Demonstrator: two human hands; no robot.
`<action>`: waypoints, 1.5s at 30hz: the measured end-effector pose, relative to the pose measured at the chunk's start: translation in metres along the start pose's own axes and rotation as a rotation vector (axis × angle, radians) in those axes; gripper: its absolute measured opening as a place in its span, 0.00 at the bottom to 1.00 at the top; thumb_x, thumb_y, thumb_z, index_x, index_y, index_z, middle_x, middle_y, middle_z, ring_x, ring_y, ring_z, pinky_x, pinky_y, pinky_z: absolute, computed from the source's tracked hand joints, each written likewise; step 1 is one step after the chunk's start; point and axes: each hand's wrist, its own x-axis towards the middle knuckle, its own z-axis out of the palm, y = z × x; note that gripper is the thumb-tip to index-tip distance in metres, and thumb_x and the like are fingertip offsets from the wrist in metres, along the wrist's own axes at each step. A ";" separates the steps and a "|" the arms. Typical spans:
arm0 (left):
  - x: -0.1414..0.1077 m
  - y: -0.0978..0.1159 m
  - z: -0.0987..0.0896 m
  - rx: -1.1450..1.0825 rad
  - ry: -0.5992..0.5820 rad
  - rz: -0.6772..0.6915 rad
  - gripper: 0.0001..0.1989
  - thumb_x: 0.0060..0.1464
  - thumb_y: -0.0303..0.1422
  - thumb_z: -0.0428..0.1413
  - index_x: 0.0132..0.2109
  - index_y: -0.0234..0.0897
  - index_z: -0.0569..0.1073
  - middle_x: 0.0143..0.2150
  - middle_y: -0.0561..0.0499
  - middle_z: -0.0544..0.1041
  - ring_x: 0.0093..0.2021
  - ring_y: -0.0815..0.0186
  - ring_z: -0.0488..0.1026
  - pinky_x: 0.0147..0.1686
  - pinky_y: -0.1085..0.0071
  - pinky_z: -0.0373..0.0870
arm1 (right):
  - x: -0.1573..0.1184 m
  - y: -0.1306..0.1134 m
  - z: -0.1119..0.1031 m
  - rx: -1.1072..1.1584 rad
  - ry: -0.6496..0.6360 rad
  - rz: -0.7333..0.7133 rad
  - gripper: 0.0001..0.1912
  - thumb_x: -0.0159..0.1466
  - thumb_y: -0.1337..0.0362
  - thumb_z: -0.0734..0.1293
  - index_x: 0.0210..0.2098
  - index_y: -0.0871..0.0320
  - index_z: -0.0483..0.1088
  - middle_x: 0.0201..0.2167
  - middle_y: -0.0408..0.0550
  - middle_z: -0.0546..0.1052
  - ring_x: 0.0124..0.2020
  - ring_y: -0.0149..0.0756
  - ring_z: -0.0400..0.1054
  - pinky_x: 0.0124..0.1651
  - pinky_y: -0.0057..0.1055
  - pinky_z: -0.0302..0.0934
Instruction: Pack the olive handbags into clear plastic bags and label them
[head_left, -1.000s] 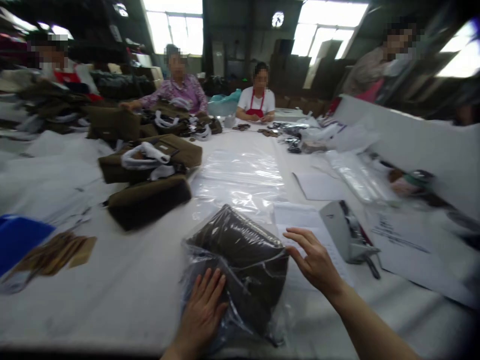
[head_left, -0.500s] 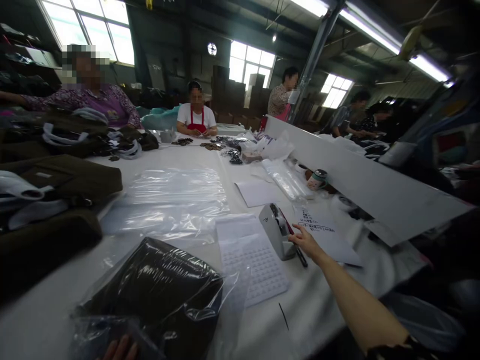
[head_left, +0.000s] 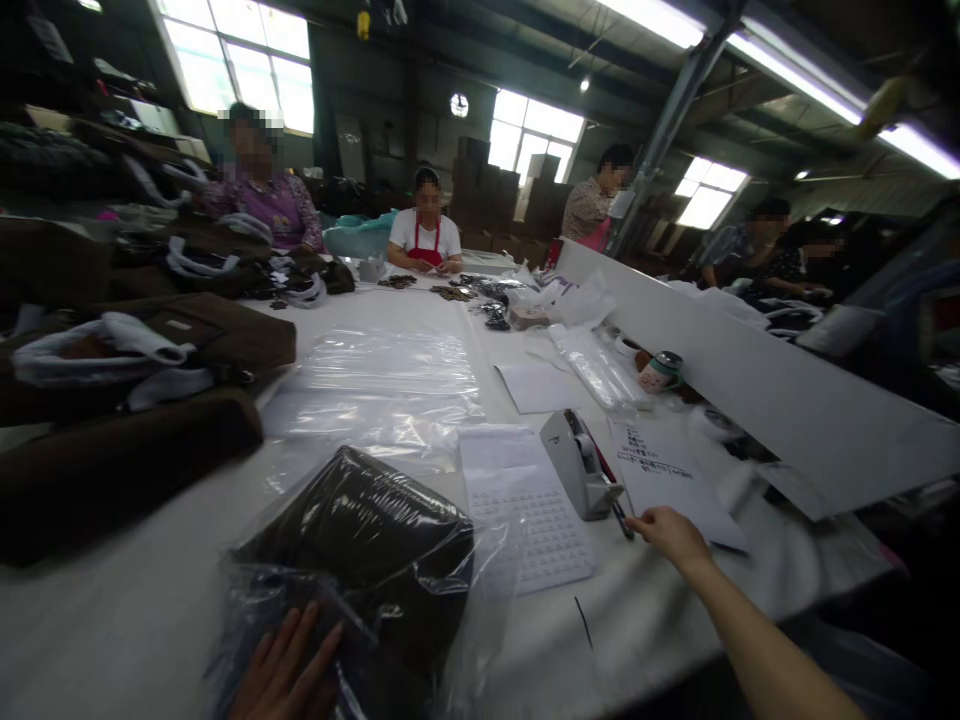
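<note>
Pressing the brown bag point(head_left: 375, 520), already in loose clear plastic point(head_left: 491, 600), left hand point(head_left: 289, 670) lies spread; right hand's point(head_left: 675, 537) fingertips meet beside the grey tape dispenser point(head_left: 568, 462).

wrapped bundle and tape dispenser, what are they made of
Dark brown wrapped bundle: probably matte fabric, from its soft outline. Its clear wrapper looks glossy plastic, wrinkled with glare. Light grey tape dispenser: likely smooth moulded plastic, from its even-toned casing.

The white table point(head_left: 120, 620) carries 1 wrapped bundle point(head_left: 375, 520) (dark brown), clear plastic point(head_left: 382, 370), a printed sheet point(head_left: 529, 530) and a tape dispenser point(head_left: 574, 465).
</note>
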 end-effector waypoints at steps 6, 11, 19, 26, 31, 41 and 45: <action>0.008 0.020 -0.029 0.000 -0.122 -0.081 0.26 0.57 0.33 0.50 0.63 0.47 0.56 0.66 0.46 0.52 0.64 0.55 0.52 0.59 0.54 0.57 | -0.054 -0.150 0.058 -0.051 -0.436 -0.379 0.17 0.50 0.49 0.68 0.19 0.57 0.70 0.16 0.44 0.69 0.20 0.32 0.60 0.23 0.28 0.52; 0.008 0.024 -0.038 -0.038 -0.187 -0.126 0.27 0.58 0.34 0.49 0.63 0.46 0.54 0.66 0.44 0.53 0.65 0.52 0.48 0.58 0.50 0.57 | -0.156 -0.276 0.161 -0.324 -0.912 -0.930 0.11 0.55 0.55 0.67 0.22 0.56 0.71 0.18 0.40 0.71 0.21 0.29 0.63 0.23 0.23 0.54; 0.000 0.022 -0.040 -0.101 -0.167 -0.153 0.29 0.58 0.38 0.51 0.64 0.49 0.51 0.67 0.48 0.50 0.66 0.53 0.47 0.60 0.51 0.53 | -0.192 -0.309 0.248 -1.002 -0.546 -1.229 0.13 0.47 0.59 0.74 0.27 0.61 0.73 0.27 0.58 0.77 0.33 0.48 0.72 0.32 0.33 0.60; 0.004 0.020 -0.034 -0.073 -0.146 -0.080 0.28 0.58 0.38 0.50 0.64 0.49 0.52 0.67 0.56 0.52 0.66 0.53 0.45 0.61 0.52 0.49 | -0.117 -0.323 0.205 -1.034 -0.333 -1.013 0.34 0.44 0.43 0.72 0.42 0.59 0.67 0.29 0.54 0.76 0.31 0.50 0.71 0.30 0.35 0.59; -0.014 0.009 -0.059 -0.210 0.028 -0.271 0.23 0.58 0.33 0.50 0.60 0.45 0.61 0.64 0.50 0.59 0.65 0.54 0.50 0.60 0.53 0.53 | -0.131 -0.298 0.152 -0.779 -0.077 -1.057 0.21 0.61 0.57 0.64 0.50 0.61 0.61 0.40 0.57 0.74 0.42 0.46 0.68 0.37 0.37 0.62; -0.010 -0.006 -0.113 -1.872 -0.001 -1.917 0.21 0.55 0.46 0.51 0.50 0.40 0.61 0.48 0.45 0.69 0.32 0.66 0.73 0.31 0.66 0.72 | -0.261 -0.121 0.231 -0.366 0.159 -1.759 0.24 0.59 0.73 0.55 0.51 0.50 0.67 0.48 0.45 0.73 0.53 0.45 0.63 0.63 0.50 0.41; 0.037 0.003 -0.131 -2.272 -0.101 -1.696 0.17 0.60 0.44 0.44 0.48 0.36 0.62 0.37 0.46 0.73 0.27 0.69 0.72 0.28 0.73 0.70 | -0.222 -0.139 0.209 -0.343 0.126 -1.690 0.22 0.59 0.77 0.55 0.48 0.54 0.69 0.48 0.48 0.74 0.54 0.45 0.63 0.62 0.52 0.44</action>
